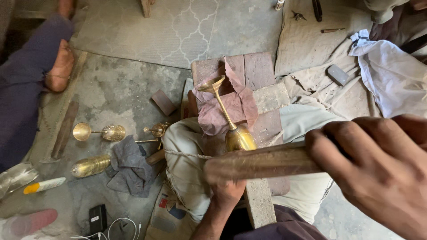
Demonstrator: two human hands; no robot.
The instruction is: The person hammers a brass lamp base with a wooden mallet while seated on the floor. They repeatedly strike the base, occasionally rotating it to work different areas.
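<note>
Right hand (382, 178): closed around a wooden bar (267, 162). Left hand (227, 191): under the bar's far end, grip hidden. Brass goblet (227, 115): just beyond left hand, on maroon cloth (240, 100).

At the left of the picture, two shiny brass pieces (98, 132) lie on the gray floor. A ribbed brass cup (90, 165) lies just below them. A dark gray rag (130, 166) sits beside it. A black phone (97, 218) with a white cord is at the bottom left. A white cloth (391, 75) is bunched up at the upper right, near a small gray block (338, 74).
</note>
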